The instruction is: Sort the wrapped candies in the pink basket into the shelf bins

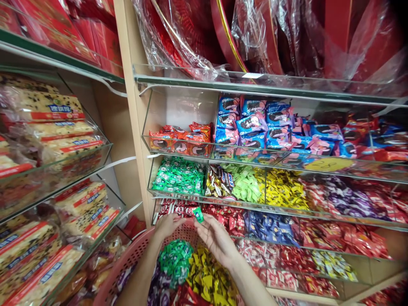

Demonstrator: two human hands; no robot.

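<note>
A small green-wrapped candy [198,214] is pinched at the fingertips of my right hand [215,238], above the far rim of a pink plastic basket [127,257]. My left hand [167,226] is at the same rim, just left of the right hand, its fingers bent together and pointing right. What those fingers hold, if anything, is hidden. Inside the basket lie a heap of green candies [175,259], yellow-wrapped candies [207,276], purple ones [159,284] and some red ones [188,297]. My forearms cover part of the basket.
Ahead, tiered clear bins hold green candies [178,176], yellow candies [285,189], blue snack packs [251,121] and red packs [180,140]. Packaged pastry bars [57,106] fill the left shelves. Plastic-wrapped red items [185,38] stand on the glass shelf [204,80] above.
</note>
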